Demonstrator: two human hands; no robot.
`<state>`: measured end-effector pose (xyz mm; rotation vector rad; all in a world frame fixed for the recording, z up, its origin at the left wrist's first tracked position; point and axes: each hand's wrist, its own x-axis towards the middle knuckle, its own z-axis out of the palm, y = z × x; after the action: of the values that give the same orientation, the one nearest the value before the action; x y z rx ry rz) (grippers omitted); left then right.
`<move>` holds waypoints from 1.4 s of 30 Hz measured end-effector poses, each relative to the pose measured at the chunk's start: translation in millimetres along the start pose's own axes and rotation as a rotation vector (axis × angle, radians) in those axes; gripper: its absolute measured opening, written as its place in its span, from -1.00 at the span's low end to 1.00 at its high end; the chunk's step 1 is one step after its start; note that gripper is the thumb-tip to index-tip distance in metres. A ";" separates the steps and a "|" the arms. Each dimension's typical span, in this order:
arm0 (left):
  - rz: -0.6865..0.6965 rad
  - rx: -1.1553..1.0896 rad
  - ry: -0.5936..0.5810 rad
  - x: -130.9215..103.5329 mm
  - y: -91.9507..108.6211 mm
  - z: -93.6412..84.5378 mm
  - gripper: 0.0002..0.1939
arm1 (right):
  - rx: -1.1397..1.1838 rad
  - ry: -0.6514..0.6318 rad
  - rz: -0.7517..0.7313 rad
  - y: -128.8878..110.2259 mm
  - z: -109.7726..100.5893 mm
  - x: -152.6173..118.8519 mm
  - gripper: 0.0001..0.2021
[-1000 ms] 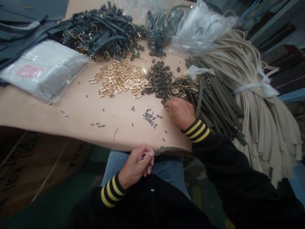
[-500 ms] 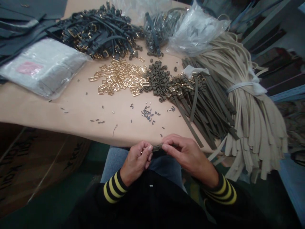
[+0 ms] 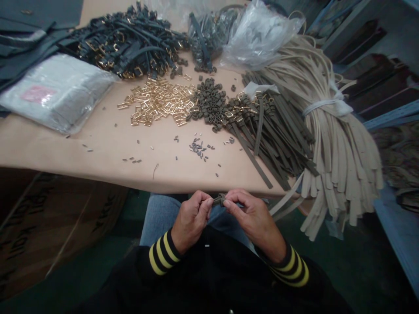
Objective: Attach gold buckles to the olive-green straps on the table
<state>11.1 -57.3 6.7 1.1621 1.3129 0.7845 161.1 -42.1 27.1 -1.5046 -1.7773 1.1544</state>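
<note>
Between my two hands, just off the table's near edge, is an olive-brown strap [image 3: 217,201] with a small loop around it. My left hand [image 3: 194,214] pinches its left end between thumb and fingers, covering that end. Thumb and fingertips of my right hand [image 3: 251,213] are closed at the loop on the right side. Beyond the hands lie a heap of olive loops [image 3: 211,101], a pile of gold buckles [image 3: 160,102] and a stack of olive straps [image 3: 281,131] with buckles on them. Small dark metal pieces [image 3: 198,148] are scattered nearer.
A large tied bundle of beige strips [image 3: 340,161] hangs over the table's right edge. Dark straps with gold buckles [image 3: 131,43] are heaped at the back, near clear plastic bags [image 3: 262,37]. A flat plastic-wrapped packet [image 3: 55,93] lies left. Below stands a cardboard box [image 3: 65,222].
My right hand has come closer to my left, and the loop now shows on the strap between them. The whole view has shifted slightly.
</note>
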 end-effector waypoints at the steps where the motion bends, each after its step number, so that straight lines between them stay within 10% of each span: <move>1: -0.008 -0.024 -0.013 -0.9 0.4 0.2 -0.78 | 0.000 0.003 -0.002 0.2 0.2 -0.5 -0.83; 24: 0.162 0.215 0.137 -7.1 2.1 4.2 -0.88 | -0.162 0.076 -0.145 -10.6 8.1 -7.0 -0.87; 42: -0.001 -0.340 -0.215 -7.6 -13.1 1.4 -0.73 | 0.333 -0.270 0.151 1.5 -1.3 1.2 -0.86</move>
<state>9.2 -68.5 -3.4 0.9432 0.9593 0.8209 162.6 -40.6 26.3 -1.3496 -1.5528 1.7040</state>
